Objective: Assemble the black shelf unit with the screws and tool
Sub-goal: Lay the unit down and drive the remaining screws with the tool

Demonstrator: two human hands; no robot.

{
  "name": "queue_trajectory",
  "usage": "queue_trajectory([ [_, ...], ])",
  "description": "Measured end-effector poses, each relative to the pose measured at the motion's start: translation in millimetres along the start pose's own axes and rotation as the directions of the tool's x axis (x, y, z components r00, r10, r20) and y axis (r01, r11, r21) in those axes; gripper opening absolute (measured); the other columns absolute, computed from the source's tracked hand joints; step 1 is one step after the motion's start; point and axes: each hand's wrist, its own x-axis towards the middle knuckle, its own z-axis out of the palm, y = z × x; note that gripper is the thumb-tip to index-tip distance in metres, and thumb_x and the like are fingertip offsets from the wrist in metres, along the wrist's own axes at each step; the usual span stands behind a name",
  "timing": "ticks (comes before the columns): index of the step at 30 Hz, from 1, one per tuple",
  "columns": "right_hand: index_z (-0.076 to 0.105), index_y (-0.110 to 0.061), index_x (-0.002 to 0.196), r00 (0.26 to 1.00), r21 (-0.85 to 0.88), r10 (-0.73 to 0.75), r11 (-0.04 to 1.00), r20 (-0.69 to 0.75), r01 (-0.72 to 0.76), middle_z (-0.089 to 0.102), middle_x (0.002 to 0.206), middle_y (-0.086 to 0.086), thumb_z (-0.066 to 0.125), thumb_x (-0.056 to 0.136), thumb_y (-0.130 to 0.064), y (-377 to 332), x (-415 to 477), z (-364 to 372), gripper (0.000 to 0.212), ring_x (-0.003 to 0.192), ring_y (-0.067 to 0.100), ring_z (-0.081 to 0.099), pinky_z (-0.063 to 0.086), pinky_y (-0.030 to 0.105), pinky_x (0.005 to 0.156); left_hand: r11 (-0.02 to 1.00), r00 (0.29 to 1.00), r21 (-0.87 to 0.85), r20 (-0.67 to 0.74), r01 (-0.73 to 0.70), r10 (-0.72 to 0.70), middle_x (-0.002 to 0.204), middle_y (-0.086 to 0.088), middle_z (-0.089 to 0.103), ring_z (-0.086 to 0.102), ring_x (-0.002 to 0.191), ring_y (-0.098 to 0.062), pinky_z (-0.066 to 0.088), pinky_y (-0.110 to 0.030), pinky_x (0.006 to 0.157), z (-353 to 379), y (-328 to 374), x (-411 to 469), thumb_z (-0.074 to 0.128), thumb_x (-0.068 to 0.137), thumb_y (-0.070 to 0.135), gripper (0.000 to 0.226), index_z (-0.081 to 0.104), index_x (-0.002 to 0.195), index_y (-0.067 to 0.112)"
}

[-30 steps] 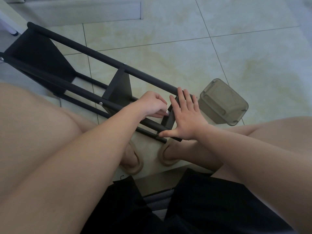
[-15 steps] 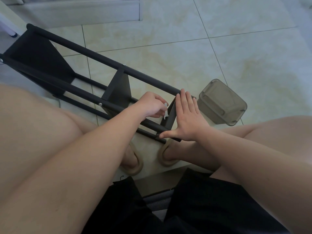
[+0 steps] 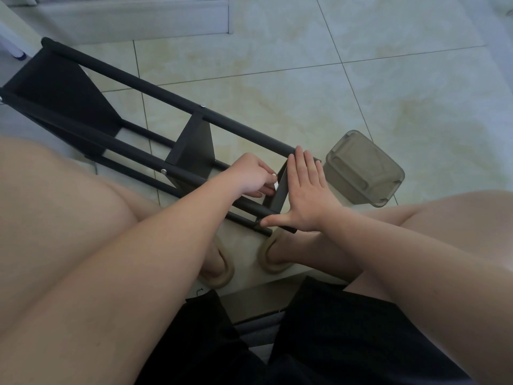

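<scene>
Black shelf unit (image 3: 155,90), three panels (image 3: 195,154); left hand (image 3: 249,176) tight on one tool (image 3: 276,185); right hand (image 3: 304,195) flat, fingers straight

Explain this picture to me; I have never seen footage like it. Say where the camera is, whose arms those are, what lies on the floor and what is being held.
There is no machine here. A person works with bare hands, and one wide-angle camera worn on the head looks down over the knees. The black shelf unit lies on its side on the tiled floor. The right hand is flat with straight fingers, pressed against the unit's near end panel, apparently to steady it. The left hand is curled beside that panel and pinches a small pale tool, which is mostly hidden. A translucent grey plastic box sits on the floor just past the right hand. The person's slippers show below the hands.
</scene>
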Motion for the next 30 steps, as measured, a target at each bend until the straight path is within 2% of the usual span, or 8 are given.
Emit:
queue_trajectory([
  [8,-0.024,-0.001,0.154,1.000,-0.006,0.003,1.000,-0.002,-0.003,-0.035,0.161,0.017,0.003,0.039,-0.111,-0.5,0.3,0.8,0.161,0.148,0.033,-0.033,-0.020,0.046,0.121,0.990,1.000,0.140,-0.006,-0.025,0.027,0.063,0.009,0.073,0.072,0.065,-0.001,0.056,-0.028,0.070,1.2,-2.5,3.7,0.064,0.095,0.018,0.010,0.067,0.087,0.022],
  [20,-0.024,-0.001,0.154,1.000,-0.001,0.006,1.000,-0.005,-0.006,-0.035,0.160,0.017,0.007,0.042,-0.111,-0.7,0.6,2.1,0.160,0.148,0.033,-0.033,-0.018,0.046,0.122,0.983,1.000,0.181,0.007,-0.016,0.015,0.066,0.007,0.074,0.073,0.068,-0.003,0.057,-0.030,0.076,1.3,-0.4,1.7,0.064,0.095,0.018,0.013,0.067,0.084,0.024],
  [24,-0.023,-0.001,0.155,1.000,0.006,0.005,1.000,-0.012,-0.005,-0.035,0.161,0.016,0.007,0.042,-0.110,-0.4,-0.1,1.9,0.160,0.149,0.032,-0.033,-0.019,0.046,0.121,0.980,0.999,0.200,0.032,-0.009,0.003,0.071,0.005,0.075,0.073,0.071,-0.006,0.054,-0.027,0.071,1.4,1.2,0.4,0.064,0.095,0.017,0.013,0.067,0.084,0.023],
  [30,-0.023,-0.001,0.155,1.000,0.005,0.007,1.000,-0.013,-0.006,-0.034,0.161,0.016,0.010,0.043,-0.109,-1.7,-0.4,0.7,0.159,0.149,0.033,-0.032,-0.018,0.046,0.122,0.983,0.999,0.185,0.034,0.000,-0.007,0.065,0.008,0.074,0.072,0.066,-0.002,0.053,-0.026,0.068,-2.4,2.1,-0.5,0.063,0.096,0.017,0.012,0.068,0.086,0.021],
])
